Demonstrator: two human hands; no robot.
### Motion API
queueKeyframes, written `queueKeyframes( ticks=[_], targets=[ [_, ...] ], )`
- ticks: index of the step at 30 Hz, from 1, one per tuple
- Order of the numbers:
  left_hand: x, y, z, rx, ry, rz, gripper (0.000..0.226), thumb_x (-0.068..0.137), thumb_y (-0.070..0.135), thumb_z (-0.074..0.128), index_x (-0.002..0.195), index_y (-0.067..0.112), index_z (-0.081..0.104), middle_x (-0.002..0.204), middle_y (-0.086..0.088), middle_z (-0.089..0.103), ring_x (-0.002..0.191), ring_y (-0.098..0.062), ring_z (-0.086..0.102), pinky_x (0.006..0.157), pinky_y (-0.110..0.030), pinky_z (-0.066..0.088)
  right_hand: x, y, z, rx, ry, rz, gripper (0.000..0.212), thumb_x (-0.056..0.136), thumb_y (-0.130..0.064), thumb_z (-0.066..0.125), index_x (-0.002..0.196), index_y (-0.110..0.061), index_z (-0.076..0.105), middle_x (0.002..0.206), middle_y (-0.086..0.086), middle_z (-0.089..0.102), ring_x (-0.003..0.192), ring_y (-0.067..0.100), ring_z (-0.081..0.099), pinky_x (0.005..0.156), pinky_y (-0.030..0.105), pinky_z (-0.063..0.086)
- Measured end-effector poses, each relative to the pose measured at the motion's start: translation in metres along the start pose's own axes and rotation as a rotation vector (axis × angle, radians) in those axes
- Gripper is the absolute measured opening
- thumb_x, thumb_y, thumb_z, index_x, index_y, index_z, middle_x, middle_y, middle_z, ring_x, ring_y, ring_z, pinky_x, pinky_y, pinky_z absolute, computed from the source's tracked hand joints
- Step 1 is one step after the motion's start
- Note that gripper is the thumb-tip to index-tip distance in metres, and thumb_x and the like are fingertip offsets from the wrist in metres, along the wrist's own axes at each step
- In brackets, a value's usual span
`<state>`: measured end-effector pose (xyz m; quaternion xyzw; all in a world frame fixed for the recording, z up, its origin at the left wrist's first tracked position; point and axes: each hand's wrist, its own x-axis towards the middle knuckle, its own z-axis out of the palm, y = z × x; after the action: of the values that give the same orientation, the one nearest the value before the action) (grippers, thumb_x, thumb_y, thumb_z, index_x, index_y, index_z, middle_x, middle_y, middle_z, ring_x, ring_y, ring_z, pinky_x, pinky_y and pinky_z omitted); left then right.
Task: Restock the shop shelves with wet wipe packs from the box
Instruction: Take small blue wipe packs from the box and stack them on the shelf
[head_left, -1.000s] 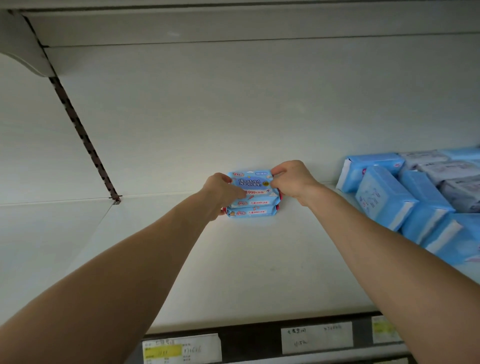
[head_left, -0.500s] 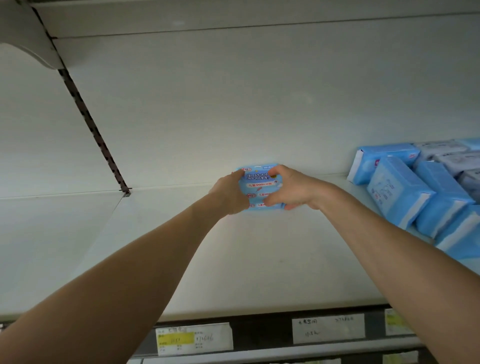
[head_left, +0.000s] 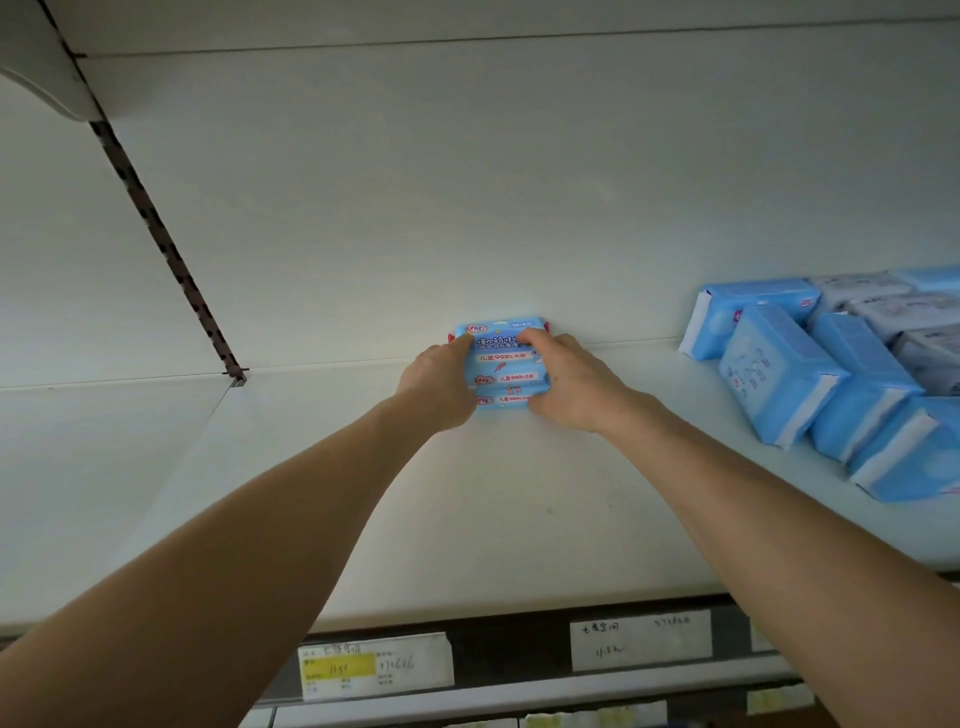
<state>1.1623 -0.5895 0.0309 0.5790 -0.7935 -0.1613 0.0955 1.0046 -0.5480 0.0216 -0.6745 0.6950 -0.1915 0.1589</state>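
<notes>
Blue wet wipe packs (head_left: 501, 364), stacked and gripped by left hand (head_left: 439, 384) and right hand (head_left: 571, 387), could slide apart once released.

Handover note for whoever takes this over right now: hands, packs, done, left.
Left hand grips the left side of the stack of wet wipe packs; right hand grips its right side.
The stack sits at the back of the shelf, apart from the larger blue packs on the right.
Done: stack brought to its spot.
Left: let go, fetch more; box not in view.
</notes>
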Motion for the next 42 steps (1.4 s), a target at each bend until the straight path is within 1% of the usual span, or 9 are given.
queueKeyframes(
  ticks=[4,7,11,13,16,22,28,34,42],
  targets=[
    [0.001,-0.003,0.002,0.039,0.034,0.004,0.067,0.094,0.015,0.055,0.151,0.025,0.023,0.134,-0.005,0.049,0.113,-0.023,0.054,0.087,-0.031,0.048,-0.001,-0.002,-0.004,-0.022,-0.013,-0.011,0.066,0.088,-0.015,0.062,0.145,-0.026,0.030,0.133,0.008,0.038,0.115,0.025,0.050,0.092,0.029,0.041],
    [0.000,-0.004,0.002,0.052,0.026,0.008,0.067,0.093,0.018,0.056,0.151,0.026,0.022,0.130,-0.006,0.048,0.111,-0.023,0.054,0.085,-0.031,0.047,-0.003,-0.006,-0.004,-0.091,0.006,-0.013,0.063,0.090,-0.015,0.060,0.145,-0.025,0.030,0.133,0.009,0.039,0.116,0.026,0.050,0.092,0.031,0.042],
    [-0.006,-0.008,-0.008,0.037,0.033,0.001,0.065,0.090,0.021,0.061,0.147,0.026,0.030,0.122,-0.006,0.047,0.098,-0.022,0.054,0.079,-0.033,0.050,-0.005,-0.018,-0.014,-0.299,0.027,0.005,0.061,0.086,-0.027,0.064,0.140,-0.026,0.036,0.138,0.007,0.027,0.122,0.028,0.039,0.096,0.039,0.039],
    [-0.013,-0.014,-0.014,0.011,0.066,-0.021,0.060,0.090,0.019,0.060,0.144,0.026,0.035,0.123,-0.006,0.047,0.103,-0.022,0.055,0.077,-0.032,0.047,-0.007,-0.033,-0.018,-0.340,0.076,-0.042,0.056,0.087,-0.029,0.063,0.139,-0.025,0.039,0.143,0.007,0.024,0.126,0.028,0.035,0.098,0.038,0.034],
    [-0.029,-0.032,-0.027,0.008,0.117,-0.084,0.061,0.090,0.016,0.054,0.146,0.027,0.033,0.132,-0.004,0.046,0.117,-0.023,0.053,0.084,-0.031,0.045,-0.011,-0.067,-0.015,-0.345,0.096,-0.172,0.045,0.092,-0.024,0.055,0.136,-0.022,0.046,0.139,0.006,0.035,0.124,0.027,0.038,0.098,0.037,0.035],
    [-0.081,-0.095,-0.070,0.000,0.239,-0.282,0.054,0.090,0.016,0.052,0.142,0.026,0.042,0.134,-0.001,0.050,0.119,-0.021,0.051,0.091,-0.031,0.044,-0.013,-0.156,0.018,-0.318,0.034,-0.366,0.033,0.095,-0.020,0.048,0.128,-0.015,0.055,0.126,0.008,0.050,0.119,0.027,0.045,0.087,0.032,0.036],
    [-0.171,-0.165,-0.108,0.006,0.361,-0.492,0.054,0.090,0.016,0.053,0.142,0.025,0.042,0.135,-0.002,0.052,0.123,-0.022,0.050,0.098,-0.031,0.042,-0.043,-0.254,0.066,-0.282,-0.031,-0.600,0.026,0.095,-0.016,0.047,0.114,-0.007,0.062,0.116,0.009,0.057,0.108,0.029,0.053,0.083,0.033,0.042],
    [-0.294,-0.212,-0.123,0.015,0.458,-0.717,0.059,0.087,0.013,0.053,0.144,0.024,0.039,0.131,-0.009,0.054,0.118,-0.028,0.054,0.097,-0.035,0.045,-0.118,-0.342,0.113,-0.200,-0.102,-0.844,0.028,0.095,-0.016,0.048,0.118,-0.006,0.061,0.117,0.011,0.055,0.110,0.030,0.051,0.085,0.033,0.041],
    [-0.488,-0.219,-0.097,0.005,0.529,-1.046,0.057,0.086,0.010,0.053,0.141,0.021,0.042,0.131,-0.010,0.054,0.110,-0.030,0.057,0.083,-0.038,0.049,-0.274,-0.411,0.165,-0.152,-0.302,-1.161,0.029,0.096,-0.020,0.048,0.122,-0.011,0.058,0.122,0.012,0.054,0.114,0.031,0.049,0.083,0.032,0.038]
  ],
)
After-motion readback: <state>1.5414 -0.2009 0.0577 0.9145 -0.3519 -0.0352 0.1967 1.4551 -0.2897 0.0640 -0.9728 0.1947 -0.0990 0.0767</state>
